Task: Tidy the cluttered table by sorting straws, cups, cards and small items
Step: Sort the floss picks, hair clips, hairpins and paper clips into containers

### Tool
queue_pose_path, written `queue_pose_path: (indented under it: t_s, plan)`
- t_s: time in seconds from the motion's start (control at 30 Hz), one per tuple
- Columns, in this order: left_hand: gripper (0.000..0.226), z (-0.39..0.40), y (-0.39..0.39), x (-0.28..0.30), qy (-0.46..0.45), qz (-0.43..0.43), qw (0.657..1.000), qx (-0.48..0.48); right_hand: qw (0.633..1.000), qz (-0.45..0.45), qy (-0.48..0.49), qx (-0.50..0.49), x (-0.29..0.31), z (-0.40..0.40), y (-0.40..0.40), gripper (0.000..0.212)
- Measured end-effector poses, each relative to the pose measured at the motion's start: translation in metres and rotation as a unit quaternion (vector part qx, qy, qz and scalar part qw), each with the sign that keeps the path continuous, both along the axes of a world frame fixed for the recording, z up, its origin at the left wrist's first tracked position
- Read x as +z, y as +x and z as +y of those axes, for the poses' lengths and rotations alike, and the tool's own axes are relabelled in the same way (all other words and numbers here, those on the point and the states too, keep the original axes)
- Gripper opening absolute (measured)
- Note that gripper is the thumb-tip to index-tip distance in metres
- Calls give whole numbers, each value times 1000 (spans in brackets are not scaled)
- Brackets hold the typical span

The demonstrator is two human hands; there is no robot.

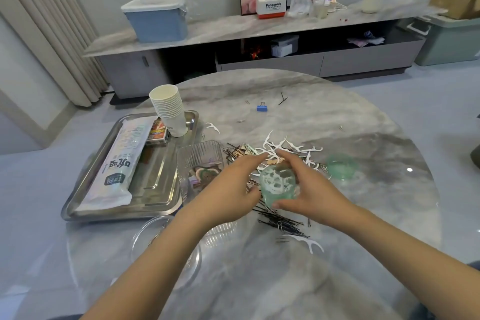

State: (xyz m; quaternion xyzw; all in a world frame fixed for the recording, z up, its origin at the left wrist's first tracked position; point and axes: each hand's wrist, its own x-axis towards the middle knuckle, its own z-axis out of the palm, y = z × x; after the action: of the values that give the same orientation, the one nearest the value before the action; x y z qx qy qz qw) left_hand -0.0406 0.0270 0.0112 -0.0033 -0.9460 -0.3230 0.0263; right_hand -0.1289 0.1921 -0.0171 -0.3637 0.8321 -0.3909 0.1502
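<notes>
My right hand (309, 189) grips a small clear green container (278, 184) with several white floss picks inside, just above the table's middle. My left hand (231, 182) reaches in beside it, fingers extended toward the pile of loose white floss picks (288, 149); whether it pinches one is unclear. The container's green lid (341, 166) lies to the right. Black hairpins (280, 221) and paper clips lie under and in front of my hands. On the steel tray (155, 189) at left are a straw pack (119, 166), a card box (157, 132) and stacked paper cups (168, 109).
A clear ribbed box (201, 161) holding small items sits between tray and hands. A clear round dish (166, 249) lies under my left forearm. A blue binder clip (261, 108) and stray pins lie farther back. One floss pick (310, 241) lies near the front.
</notes>
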Motion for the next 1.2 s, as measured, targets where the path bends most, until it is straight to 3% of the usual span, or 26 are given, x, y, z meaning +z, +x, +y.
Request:
queue_pose_path:
  t_s: [0.1,0.23,0.47,0.53,0.67,0.9,1.2]
  plan:
    - [80,11,0,-9,26,-60,998,-16,1000,-20,5,9,3,12,-5,103]
    - [96,25,4,-28,33,-56,998,1,997,-53,27,51,3,21,-5,105]
    - [88,33,30,-54,20,-60,998,4,982,-35,121,143,-15,25,12,104]
    - [76,31,37,-57,3,-58,998,3,974,-5,160,163,-16,29,10,92]
    - [69,25,52,-62,-19,-79,997,17,948,105,275,122,-19,36,6,40]
    - [72,23,58,-69,-7,-107,994,29,932,95,346,45,-38,34,15,6]
    - [73,22,56,-69,7,-112,993,49,935,8,352,35,-36,31,17,17]
